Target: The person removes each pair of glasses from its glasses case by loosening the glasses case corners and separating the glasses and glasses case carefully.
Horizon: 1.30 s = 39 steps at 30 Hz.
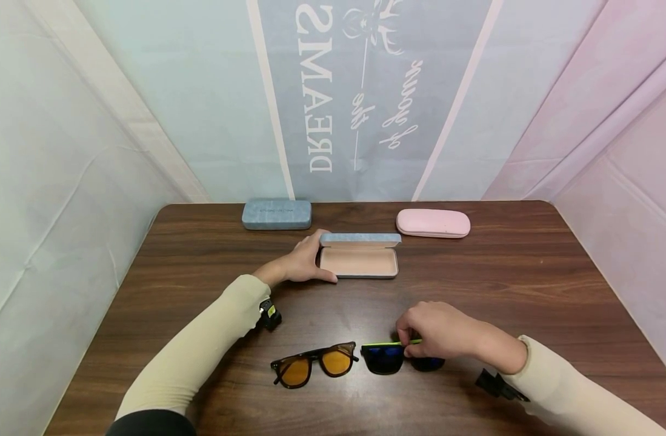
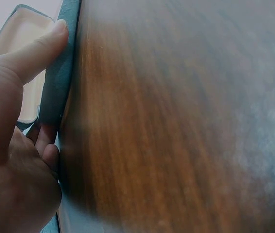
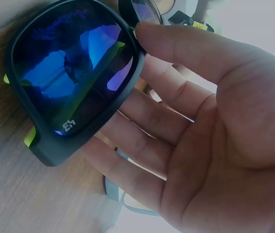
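Dark sunglasses point(image 1: 383, 360) pinched, open case point(image 1: 359, 263) held

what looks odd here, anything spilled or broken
Only the backdrop stands out: its lettering runs sideways. Nothing looks spilled; the open blue case and dark sunglasses show no visible damage, though the amber glasses lie slightly askew.

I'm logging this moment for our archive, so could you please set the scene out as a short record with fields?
Left hand: grips the left end of the open blue glasses case
Right hand: pinches the blue-lensed sunglasses near the middle of the frame
Left of the sunglasses: amber-lensed glasses
Far edge, left: closed blue glasses case
Far edge, right: closed pink glasses case
Surface: wood-grain table
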Each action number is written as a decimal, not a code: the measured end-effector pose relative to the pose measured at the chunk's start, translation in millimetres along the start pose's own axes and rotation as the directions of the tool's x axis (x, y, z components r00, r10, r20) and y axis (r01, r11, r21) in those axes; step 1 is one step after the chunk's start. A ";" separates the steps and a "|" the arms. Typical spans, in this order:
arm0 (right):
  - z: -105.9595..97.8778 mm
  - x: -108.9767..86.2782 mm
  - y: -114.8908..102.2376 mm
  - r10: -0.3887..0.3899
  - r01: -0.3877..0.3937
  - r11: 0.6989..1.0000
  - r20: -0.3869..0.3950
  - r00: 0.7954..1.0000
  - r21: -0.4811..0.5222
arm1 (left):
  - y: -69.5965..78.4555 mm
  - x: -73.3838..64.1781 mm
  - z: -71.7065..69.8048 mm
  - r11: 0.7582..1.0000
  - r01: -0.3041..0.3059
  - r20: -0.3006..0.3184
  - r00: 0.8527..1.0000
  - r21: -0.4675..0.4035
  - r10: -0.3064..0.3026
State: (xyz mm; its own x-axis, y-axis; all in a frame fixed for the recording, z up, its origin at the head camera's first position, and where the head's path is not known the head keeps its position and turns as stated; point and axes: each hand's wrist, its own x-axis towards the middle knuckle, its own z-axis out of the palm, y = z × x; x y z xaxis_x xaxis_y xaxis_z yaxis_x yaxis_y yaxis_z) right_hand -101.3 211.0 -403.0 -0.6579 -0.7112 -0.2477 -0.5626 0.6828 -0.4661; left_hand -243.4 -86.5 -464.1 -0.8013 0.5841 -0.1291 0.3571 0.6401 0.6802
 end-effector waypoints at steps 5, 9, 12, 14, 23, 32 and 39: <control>-0.6 -0.5 1.3 0.001 -0.001 1.000 0.002 1.000 0.018 | -0.3 -0.1 0.4 1.000 0.002 0.002 1.000 0.003 -0.002; -3.0 -0.5 1.6 -0.005 0.005 0.999 -0.004 1.000 0.038 | -0.7 -0.2 0.3 1.000 0.000 -0.003 1.000 0.003 0.000; -4.7 -0.3 1.8 -0.009 0.009 1.000 -0.018 1.000 0.030 | -0.9 -0.2 0.4 1.000 -0.004 -0.006 1.000 0.004 0.004; -5.4 -0.1 1.6 -0.017 0.017 1.000 -0.030 0.999 0.019 | -1.0 -0.3 0.5 1.000 -0.006 -0.005 1.000 0.004 0.006; -5.5 -0.2 0.5 -0.044 0.042 0.998 -0.053 0.998 -0.042 | -0.9 -0.6 1.5 1.000 -0.004 -0.007 1.000 0.009 0.004; -5.6 -1.0 0.1 -0.081 0.068 0.990 -0.100 0.992 -0.127 | -1.2 -0.7 2.4 1.000 -0.002 -0.010 1.000 0.011 0.002; -2.3 0.6 2.1 -0.146 0.125 0.982 -0.146 0.978 -0.145 | -2.3 -0.4 3.1 1.000 -0.003 -0.010 1.000 0.006 0.003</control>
State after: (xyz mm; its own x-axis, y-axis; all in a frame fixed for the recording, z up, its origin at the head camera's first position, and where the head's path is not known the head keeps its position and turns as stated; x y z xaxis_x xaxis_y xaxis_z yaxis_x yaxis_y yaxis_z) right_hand -104.0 212.3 -402.1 -0.6349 -0.7709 -0.0502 -0.7067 0.6058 -0.3655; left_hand -242.4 -86.7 -467.8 -0.8049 0.5813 -0.1196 0.3628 0.6414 0.6760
